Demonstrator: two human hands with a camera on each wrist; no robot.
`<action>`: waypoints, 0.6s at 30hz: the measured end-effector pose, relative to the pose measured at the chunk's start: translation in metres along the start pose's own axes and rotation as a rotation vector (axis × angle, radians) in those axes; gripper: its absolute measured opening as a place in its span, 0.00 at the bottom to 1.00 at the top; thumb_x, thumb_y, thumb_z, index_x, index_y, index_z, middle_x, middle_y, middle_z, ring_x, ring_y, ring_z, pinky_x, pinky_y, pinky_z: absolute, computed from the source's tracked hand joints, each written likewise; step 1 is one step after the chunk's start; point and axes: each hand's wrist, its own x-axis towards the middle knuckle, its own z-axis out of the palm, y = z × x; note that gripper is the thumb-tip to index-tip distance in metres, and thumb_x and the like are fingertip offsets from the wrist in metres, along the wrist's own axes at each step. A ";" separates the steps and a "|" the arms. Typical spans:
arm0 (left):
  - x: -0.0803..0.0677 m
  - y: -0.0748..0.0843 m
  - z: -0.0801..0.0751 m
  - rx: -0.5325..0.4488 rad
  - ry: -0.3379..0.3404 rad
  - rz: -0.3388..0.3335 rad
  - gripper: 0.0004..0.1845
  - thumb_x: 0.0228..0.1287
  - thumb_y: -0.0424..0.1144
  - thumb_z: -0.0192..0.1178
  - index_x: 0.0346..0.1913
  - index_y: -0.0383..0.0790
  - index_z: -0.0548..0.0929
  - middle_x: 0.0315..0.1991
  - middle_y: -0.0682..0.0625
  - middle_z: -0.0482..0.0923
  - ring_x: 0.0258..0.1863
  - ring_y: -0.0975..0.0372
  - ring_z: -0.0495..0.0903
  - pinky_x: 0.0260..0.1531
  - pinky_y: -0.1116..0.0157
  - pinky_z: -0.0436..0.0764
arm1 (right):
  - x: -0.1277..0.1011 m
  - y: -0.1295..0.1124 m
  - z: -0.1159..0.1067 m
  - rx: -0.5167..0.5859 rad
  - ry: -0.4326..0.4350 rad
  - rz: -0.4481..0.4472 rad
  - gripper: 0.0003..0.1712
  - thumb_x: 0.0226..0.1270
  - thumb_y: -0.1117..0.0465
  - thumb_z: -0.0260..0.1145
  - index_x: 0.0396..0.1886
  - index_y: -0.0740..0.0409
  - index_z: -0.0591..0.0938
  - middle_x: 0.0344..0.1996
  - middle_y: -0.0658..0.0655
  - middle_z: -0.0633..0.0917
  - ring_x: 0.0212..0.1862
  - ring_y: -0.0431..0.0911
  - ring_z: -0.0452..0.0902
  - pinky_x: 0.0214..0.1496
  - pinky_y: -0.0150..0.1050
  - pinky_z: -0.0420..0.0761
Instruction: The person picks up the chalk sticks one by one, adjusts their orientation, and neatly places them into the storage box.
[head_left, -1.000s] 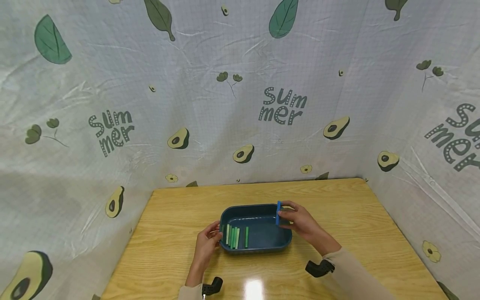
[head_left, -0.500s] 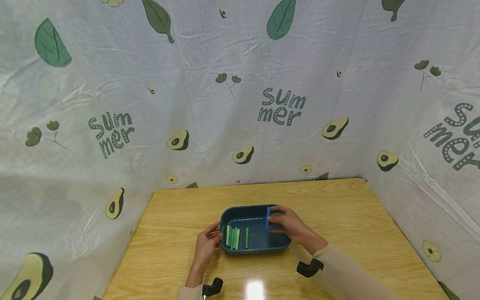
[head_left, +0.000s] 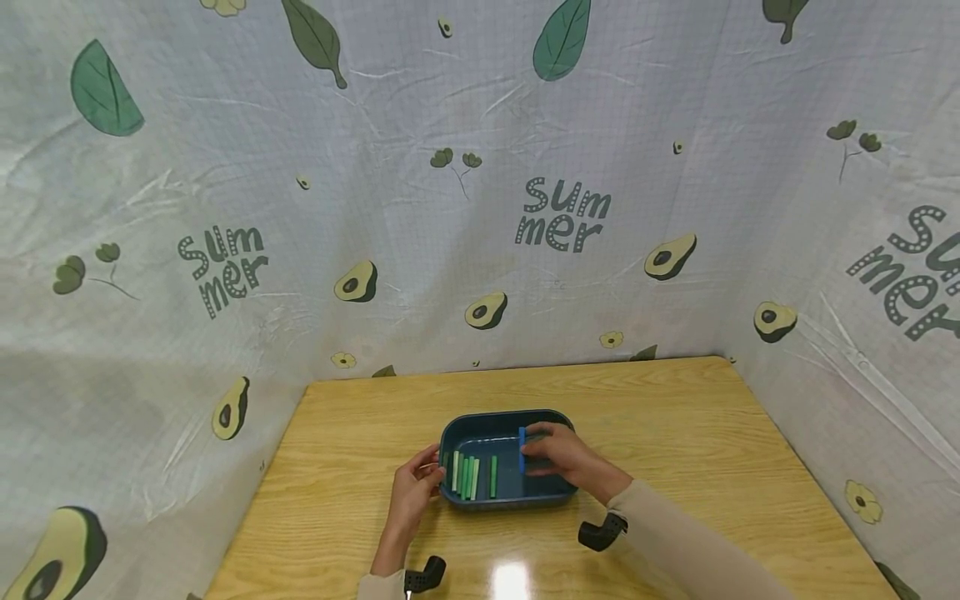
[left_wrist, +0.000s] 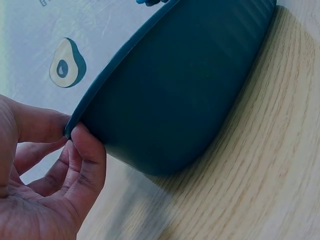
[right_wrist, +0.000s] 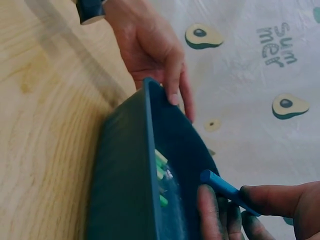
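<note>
A dark blue-green tray point(head_left: 540, 492) with raised walls sits on the table. My left hand point(head_left: 414, 492) pinches its left rim; in the left wrist view the thumb point(left_wrist: 42, 122) lies over the rim with a finger underneath. Over the tray, my right hand point(head_left: 566, 454) holds a blue chalk stick point(head_left: 522, 450) between thumb and fingers. Dark smudges mark those fingertips in the right wrist view, where the blue chalk stick point(right_wrist: 225, 189) is tilted. Several green and pale green chalk sticks point(head_left: 465, 477) lie side by side at the tray's left, and one green stick point(head_left: 493, 477) lies apart.
The tray stands on a wooden table point(head_left: 360, 417). Behind and at the sides hangs a pale sheet point(head_left: 420, 250) printed with avocados and leaves. Black wrist cameras are strapped to the left wrist point(head_left: 426, 573) and right wrist point(head_left: 602, 532).
My right hand has moved left and nearer with the blue chalk stick, from the tray's right rim to over its middle. The left hand stays at the rim.
</note>
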 end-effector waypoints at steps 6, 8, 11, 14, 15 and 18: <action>0.001 -0.002 -0.001 0.014 0.011 -0.001 0.24 0.66 0.26 0.57 0.66 0.32 0.74 0.55 0.34 0.73 0.41 0.63 0.76 0.32 0.65 0.82 | 0.006 0.002 0.008 -0.035 0.011 0.021 0.30 0.62 0.69 0.66 0.64 0.68 0.71 0.47 0.67 0.81 0.44 0.51 0.82 0.43 0.52 0.85; 0.001 -0.001 -0.001 0.010 0.010 0.001 0.24 0.66 0.26 0.57 0.65 0.32 0.74 0.55 0.34 0.73 0.41 0.64 0.76 0.31 0.65 0.81 | 0.008 0.004 0.010 -0.041 0.009 0.028 0.30 0.61 0.70 0.66 0.63 0.69 0.71 0.45 0.66 0.82 0.42 0.51 0.82 0.42 0.51 0.85; -0.002 0.005 -0.001 -0.003 -0.002 -0.001 0.24 0.66 0.26 0.57 0.66 0.30 0.73 0.56 0.33 0.73 0.41 0.63 0.76 0.32 0.65 0.81 | 0.010 0.007 0.013 -0.041 0.008 0.036 0.30 0.60 0.71 0.66 0.63 0.70 0.71 0.42 0.66 0.83 0.40 0.49 0.82 0.41 0.51 0.85; -0.004 0.008 -0.001 -0.011 -0.016 0.001 0.24 0.67 0.26 0.56 0.66 0.29 0.72 0.56 0.32 0.73 0.41 0.63 0.76 0.32 0.64 0.81 | 0.013 0.010 0.016 -0.049 0.011 0.041 0.30 0.59 0.72 0.66 0.63 0.71 0.71 0.43 0.67 0.83 0.40 0.50 0.82 0.40 0.51 0.85; -0.004 0.007 -0.001 -0.009 -0.016 -0.001 0.24 0.67 0.25 0.56 0.66 0.29 0.72 0.56 0.32 0.72 0.41 0.62 0.76 0.32 0.64 0.81 | 0.013 0.011 0.017 -0.051 0.014 0.043 0.30 0.59 0.72 0.66 0.62 0.71 0.71 0.43 0.67 0.83 0.40 0.50 0.82 0.40 0.51 0.85; -0.001 0.002 -0.002 -0.001 -0.009 0.005 0.24 0.67 0.26 0.57 0.66 0.30 0.72 0.56 0.33 0.73 0.42 0.63 0.76 0.32 0.65 0.81 | 0.015 0.013 0.020 -0.065 0.017 0.046 0.29 0.59 0.73 0.65 0.62 0.72 0.71 0.43 0.68 0.83 0.40 0.51 0.83 0.40 0.51 0.85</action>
